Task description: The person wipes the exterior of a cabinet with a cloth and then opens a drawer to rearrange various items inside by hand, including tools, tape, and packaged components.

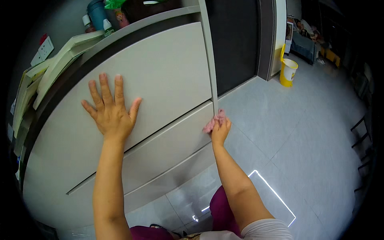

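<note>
My left hand (112,114) lies flat, fingers spread, against the upper front panel of a light grey cabinet (168,68). Nothing is in it. Over at the cabinet's right edge, my right hand (221,131) is closed on a crumpled pink cloth (218,118). The cloth touches the cabinet's side edge beside the gap between the upper and lower panels. Part of the cloth is hidden by my fingers.
Books (60,64) and several bottles (96,16) stand on the cabinet's ledge, near a wall socket (46,48). Beyond the cabinet is a dark door (234,44). A yellow and white bin (288,73) sits on the grey tiled floor (272,124). Dark chairs (362,132) line the right.
</note>
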A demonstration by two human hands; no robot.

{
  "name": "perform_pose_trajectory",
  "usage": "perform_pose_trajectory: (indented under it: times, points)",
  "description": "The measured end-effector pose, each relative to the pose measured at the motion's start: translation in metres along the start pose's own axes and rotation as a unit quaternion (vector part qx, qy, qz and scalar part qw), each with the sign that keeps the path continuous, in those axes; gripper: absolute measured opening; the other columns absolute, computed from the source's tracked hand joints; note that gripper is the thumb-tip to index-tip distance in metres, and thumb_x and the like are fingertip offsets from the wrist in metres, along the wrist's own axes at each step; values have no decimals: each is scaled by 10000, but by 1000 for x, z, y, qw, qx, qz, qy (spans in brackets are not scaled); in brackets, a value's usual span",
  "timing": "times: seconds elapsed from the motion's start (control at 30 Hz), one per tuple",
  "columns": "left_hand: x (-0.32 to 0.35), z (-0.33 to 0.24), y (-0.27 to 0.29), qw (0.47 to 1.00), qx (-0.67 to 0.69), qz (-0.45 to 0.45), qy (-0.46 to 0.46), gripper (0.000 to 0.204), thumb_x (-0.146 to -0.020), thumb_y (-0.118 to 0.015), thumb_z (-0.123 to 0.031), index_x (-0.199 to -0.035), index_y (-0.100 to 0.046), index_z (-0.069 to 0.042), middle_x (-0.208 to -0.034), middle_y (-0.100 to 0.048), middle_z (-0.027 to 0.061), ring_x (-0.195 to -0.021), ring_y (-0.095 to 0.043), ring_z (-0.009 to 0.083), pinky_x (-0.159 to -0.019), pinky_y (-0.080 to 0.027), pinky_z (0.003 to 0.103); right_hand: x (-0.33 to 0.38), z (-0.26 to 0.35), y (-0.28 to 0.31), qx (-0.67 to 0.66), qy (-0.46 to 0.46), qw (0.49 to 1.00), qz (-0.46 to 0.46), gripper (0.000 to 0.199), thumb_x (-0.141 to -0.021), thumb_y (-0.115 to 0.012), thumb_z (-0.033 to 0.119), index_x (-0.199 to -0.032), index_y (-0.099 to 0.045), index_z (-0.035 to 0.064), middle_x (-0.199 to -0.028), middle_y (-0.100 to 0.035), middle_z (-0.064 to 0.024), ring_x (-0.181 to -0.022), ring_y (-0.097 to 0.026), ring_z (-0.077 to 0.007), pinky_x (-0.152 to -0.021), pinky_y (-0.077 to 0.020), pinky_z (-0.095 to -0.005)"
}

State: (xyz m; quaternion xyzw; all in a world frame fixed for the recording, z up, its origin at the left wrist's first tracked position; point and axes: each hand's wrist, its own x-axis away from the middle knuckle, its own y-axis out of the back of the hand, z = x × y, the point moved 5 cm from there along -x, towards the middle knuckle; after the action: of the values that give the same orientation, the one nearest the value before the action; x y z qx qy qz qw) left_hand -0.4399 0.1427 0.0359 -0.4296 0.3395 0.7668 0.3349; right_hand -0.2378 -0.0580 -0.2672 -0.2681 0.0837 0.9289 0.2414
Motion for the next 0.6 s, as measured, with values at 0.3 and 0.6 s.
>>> perform_pose_trajectory:
  times: [0.3, 0.6]
  points:
    - [11, 4, 13, 994, 67, -37, -74, 694, -849, -581, -462, -1430, -333, -176, -1517, -218, 105, -1417, -135, 287, -1102, -19, 536, -2, 78, -7, 4, 16, 999, -48, 375, -939, -438, 143, -1291, -419, 14, -1208, -456, -209, -1124, -427, -359, -985, -310, -490]
    - [179, -45, 20, 936, 297, 158, -104, 654, -777, -681, -243, -1361, -414, -115, -1466, -270, 213, -1377, -183, 423, -1081, -61, 592, 56, -24, -33, -371, -386, 844, -21, 449, -922, -310, 57, -1369, -301, 89, -728, -503, -109, -476, -437, -190, -388, -354, -293]
